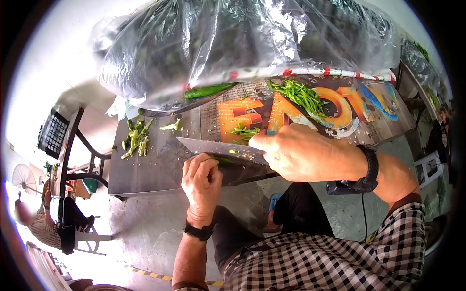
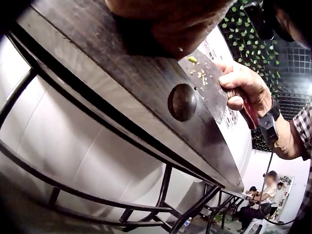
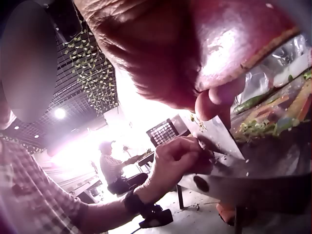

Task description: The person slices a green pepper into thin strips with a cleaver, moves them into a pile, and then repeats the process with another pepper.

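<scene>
My right hand [image 1: 315, 153] grips a broad cleaver [image 1: 208, 146] by its handle [image 2: 247, 111], which looks reddish in the left wrist view. The blade slants over the tabletop with pale seeds and green bits stuck to its side. Close to the blade's tip, my left hand [image 1: 201, 177] has curled fingers around a green pepper [image 1: 223, 161], mostly hidden by the hand and blade. Just beyond the blade lie cut green pepper strips [image 1: 246, 132]. A larger heap of green strips [image 1: 303, 99] sits farther back on the table.
The table [image 1: 160, 165] has large printed letters and scattered seeds. Pepper stem ends [image 1: 138, 137] lie at its left. A plastic-covered bulk [image 1: 242, 43] spans the back, with a whole green pepper [image 1: 208, 90] at its edge. Another person [image 1: 46, 225] sits at the far left.
</scene>
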Available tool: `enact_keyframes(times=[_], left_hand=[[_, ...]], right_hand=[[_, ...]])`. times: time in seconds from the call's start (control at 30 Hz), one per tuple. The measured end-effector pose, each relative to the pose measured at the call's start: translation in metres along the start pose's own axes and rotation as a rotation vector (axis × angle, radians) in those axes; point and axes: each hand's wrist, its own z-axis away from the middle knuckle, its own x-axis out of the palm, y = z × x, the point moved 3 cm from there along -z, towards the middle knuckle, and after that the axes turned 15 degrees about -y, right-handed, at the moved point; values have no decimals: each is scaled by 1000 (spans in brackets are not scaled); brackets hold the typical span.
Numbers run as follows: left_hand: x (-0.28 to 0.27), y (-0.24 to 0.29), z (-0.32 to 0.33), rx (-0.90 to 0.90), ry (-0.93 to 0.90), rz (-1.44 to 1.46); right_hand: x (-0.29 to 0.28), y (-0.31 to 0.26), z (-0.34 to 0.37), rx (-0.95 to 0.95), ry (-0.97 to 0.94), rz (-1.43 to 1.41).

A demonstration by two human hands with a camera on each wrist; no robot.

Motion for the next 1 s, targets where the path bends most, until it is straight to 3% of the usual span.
enact_keyframes(times=[0.27,0.37,0.4,0.63,0.73,0.83,0.9,1.0], left_hand=[[0,0,0,3,-7,8],[0,2,-2,13,10,-9],[0,2,-2,14,9,-10],[0,1,0,-37,-31,-43],[0,1,0,-24,-22,-7],[0,3,-1,-29,-33,-15],[0,5,-1,-24,-32,-28],[-2,6,-1,-11,-34,-29]], right_hand=[[-1,-1,-10,-4,-83,-109],[4,11,-22,-110,-75,17],[10,15,-27,-121,-57,-88],[21,10,-59,-64,21,-41],[11,15,-47,19,-78,8],[-2,30,-20,154,-49,-50],[-8,46,-1,143,-51,-198],[-10,49,18,153,26,-153]])
